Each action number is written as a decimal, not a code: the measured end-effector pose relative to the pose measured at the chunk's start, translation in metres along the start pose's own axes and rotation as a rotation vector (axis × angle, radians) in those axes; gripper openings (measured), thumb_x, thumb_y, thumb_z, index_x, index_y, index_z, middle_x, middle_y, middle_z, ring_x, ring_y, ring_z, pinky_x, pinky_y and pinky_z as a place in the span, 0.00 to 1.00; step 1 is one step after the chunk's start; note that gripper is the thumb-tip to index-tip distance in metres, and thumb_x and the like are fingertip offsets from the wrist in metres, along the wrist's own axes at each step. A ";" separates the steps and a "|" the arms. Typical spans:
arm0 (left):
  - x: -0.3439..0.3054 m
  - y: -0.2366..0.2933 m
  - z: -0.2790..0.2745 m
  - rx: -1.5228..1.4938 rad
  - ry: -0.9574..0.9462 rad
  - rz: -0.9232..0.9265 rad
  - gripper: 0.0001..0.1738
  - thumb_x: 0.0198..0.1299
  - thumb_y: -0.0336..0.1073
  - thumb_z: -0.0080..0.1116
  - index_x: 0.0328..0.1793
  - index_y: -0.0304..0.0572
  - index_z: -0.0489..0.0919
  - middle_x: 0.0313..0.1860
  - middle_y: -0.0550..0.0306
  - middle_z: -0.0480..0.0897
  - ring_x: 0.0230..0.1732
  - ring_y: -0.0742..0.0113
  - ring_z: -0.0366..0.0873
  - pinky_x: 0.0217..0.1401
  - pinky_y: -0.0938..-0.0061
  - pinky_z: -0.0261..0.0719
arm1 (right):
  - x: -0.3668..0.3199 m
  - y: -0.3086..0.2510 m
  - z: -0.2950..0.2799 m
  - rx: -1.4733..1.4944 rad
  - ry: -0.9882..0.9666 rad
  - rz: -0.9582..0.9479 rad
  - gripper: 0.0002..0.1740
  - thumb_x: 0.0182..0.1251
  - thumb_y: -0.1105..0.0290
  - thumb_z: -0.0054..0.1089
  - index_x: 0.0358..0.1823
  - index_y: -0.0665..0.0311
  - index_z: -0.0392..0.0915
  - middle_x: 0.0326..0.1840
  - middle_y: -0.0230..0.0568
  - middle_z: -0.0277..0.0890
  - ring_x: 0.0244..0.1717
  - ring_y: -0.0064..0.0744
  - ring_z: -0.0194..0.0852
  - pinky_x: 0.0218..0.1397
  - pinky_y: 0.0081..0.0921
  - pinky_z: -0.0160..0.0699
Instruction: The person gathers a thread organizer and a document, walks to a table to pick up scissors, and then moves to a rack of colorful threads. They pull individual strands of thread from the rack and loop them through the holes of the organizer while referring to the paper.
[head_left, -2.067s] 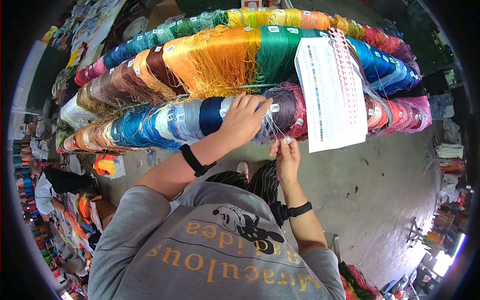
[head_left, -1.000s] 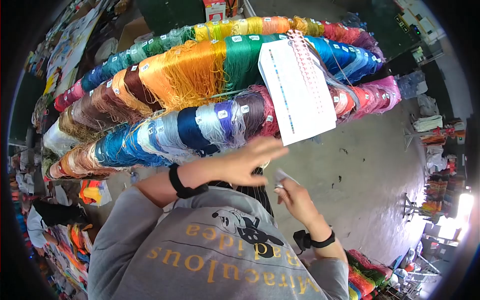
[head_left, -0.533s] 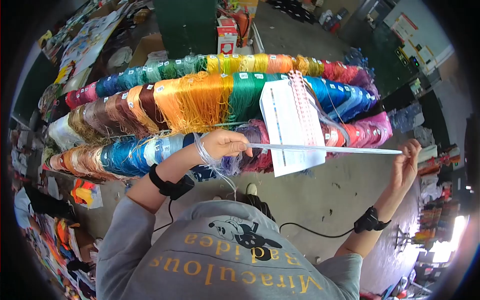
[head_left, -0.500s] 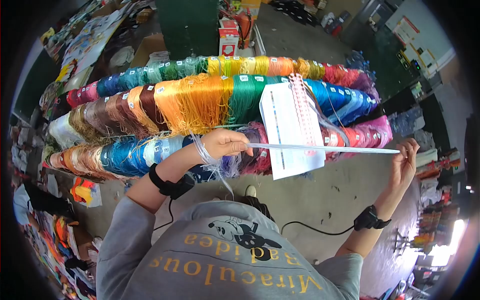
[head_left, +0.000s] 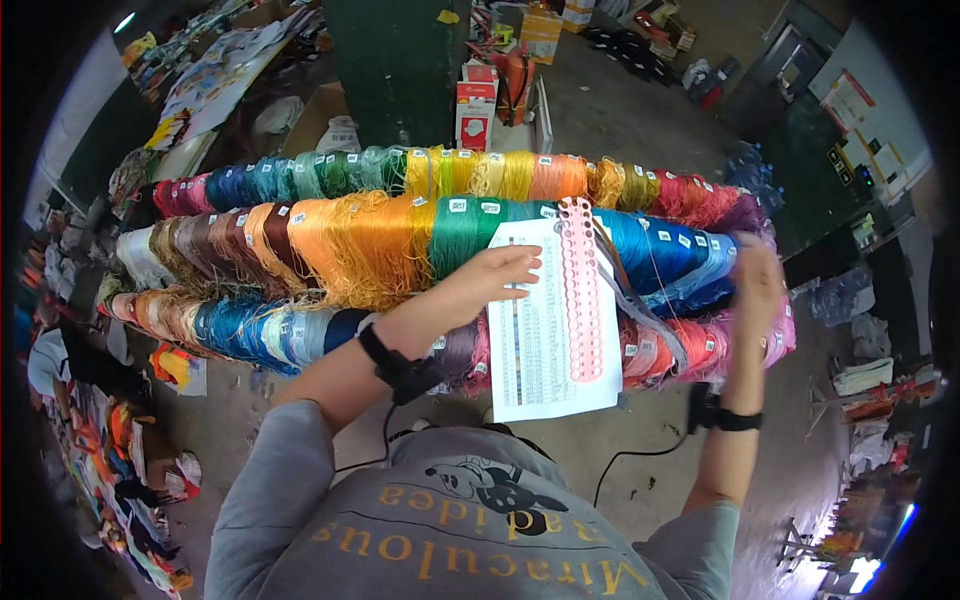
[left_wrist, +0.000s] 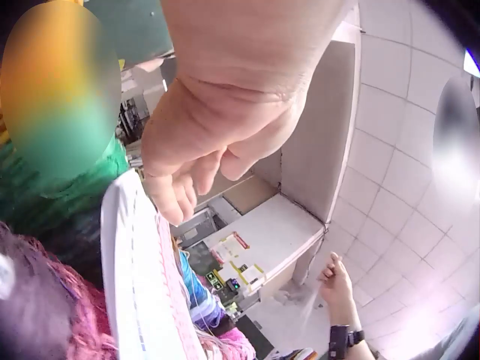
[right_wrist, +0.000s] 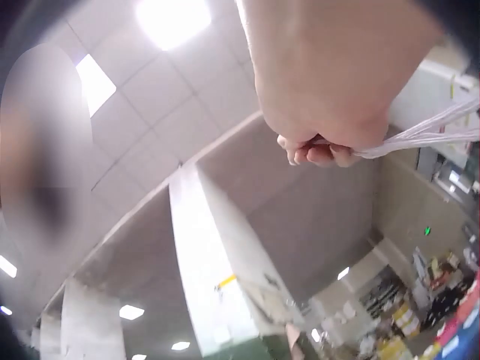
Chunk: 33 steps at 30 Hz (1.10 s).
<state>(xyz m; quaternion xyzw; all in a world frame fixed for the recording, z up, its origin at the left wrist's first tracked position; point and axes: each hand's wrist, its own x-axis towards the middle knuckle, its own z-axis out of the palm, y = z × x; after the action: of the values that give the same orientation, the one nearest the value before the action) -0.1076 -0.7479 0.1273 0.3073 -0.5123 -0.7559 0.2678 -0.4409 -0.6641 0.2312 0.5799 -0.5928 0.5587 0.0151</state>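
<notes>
My left hand [head_left: 488, 280] is over the upper left of a white printed sheet [head_left: 555, 398], fingers reaching across it. In the left wrist view the fingers of this left hand [left_wrist: 225, 127] are loosely bent, holding nothing. Farther right, my right hand [head_left: 758, 285] is raised and blurred in front of the rack's right end. Seen from the right wrist, its curled fingers grip a bundle of white thread [right_wrist: 420, 136] that trails off to the right. A pink strip with holes [head_left: 580, 290] lies along the sheet.
Labelled thread skeins hang in three long rows, among them orange skeins [head_left: 350, 245], blue skeins [head_left: 665, 255] and brown skeins [head_left: 205, 245]. Grey strands [head_left: 650, 318] droop beside the sheet. Behind the rack stand a red and white box [head_left: 476, 110] and a green pillar [head_left: 392, 75].
The hands draw white thread from the front row, then stretch it taut between them. Now the left hand has let go and moved onto the sheet; the right has shifted left and up, thread held.
</notes>
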 end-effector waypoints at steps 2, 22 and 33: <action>0.024 -0.009 0.015 -0.081 0.058 -0.035 0.29 0.69 0.45 0.47 0.70 0.34 0.61 0.64 0.46 0.69 0.64 0.58 0.68 0.65 0.64 0.69 | -0.022 0.024 0.062 0.222 -0.316 0.173 0.09 0.68 0.71 0.53 0.48 0.61 0.74 0.30 0.31 0.76 0.28 0.18 0.72 0.32 0.17 0.72; 0.102 -0.028 0.042 -0.061 0.344 0.092 0.21 0.66 0.31 0.47 0.64 0.28 0.68 0.36 0.54 0.79 0.35 0.71 0.80 0.41 0.75 0.82 | -0.056 0.070 0.176 0.216 -0.386 0.154 0.08 0.67 0.70 0.55 0.37 0.69 0.76 0.22 0.45 0.76 0.21 0.29 0.73 0.26 0.24 0.71; 0.109 -0.035 0.039 0.001 0.413 0.120 0.17 0.66 0.31 0.50 0.58 0.28 0.74 0.32 0.55 0.81 0.28 0.74 0.79 0.33 0.78 0.82 | -0.045 0.057 0.167 0.193 -0.519 0.021 0.06 0.62 0.73 0.58 0.37 0.69 0.77 0.25 0.48 0.77 0.24 0.35 0.75 0.29 0.27 0.73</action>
<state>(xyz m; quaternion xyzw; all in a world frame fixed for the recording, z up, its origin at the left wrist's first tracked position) -0.2123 -0.7910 0.0852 0.4247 -0.4642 -0.6595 0.4114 -0.3607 -0.7644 0.1017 0.6964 -0.5268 0.4453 -0.1982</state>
